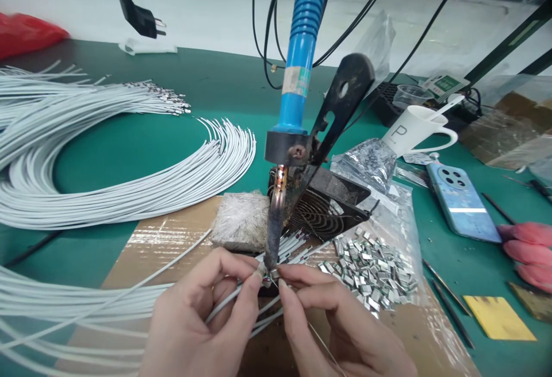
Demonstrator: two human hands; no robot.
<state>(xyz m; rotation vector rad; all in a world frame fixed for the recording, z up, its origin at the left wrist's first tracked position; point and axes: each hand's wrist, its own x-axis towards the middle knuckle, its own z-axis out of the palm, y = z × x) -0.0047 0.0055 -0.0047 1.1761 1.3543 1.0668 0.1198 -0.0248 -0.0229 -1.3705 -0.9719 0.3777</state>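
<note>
A blue-handled soldering iron hangs tip-down in a black metal bracket. Its dark tip ends right between my two hands. My left hand pinches a white cable close to its end, just left of the tip. Thumb and forefinger of my right hand are closed on a thin solder wire, which trails down below them. A small metal connector sits between the fingertips by the tip; which hand bears it I cannot tell. Loose metal connectors lie in a pile to the right.
Bundled white cables curve across the left. Behind my hands are a fibrous block and a black fan, on cardboard. Rightward are a mug, a phone, tweezers and a yellow sponge.
</note>
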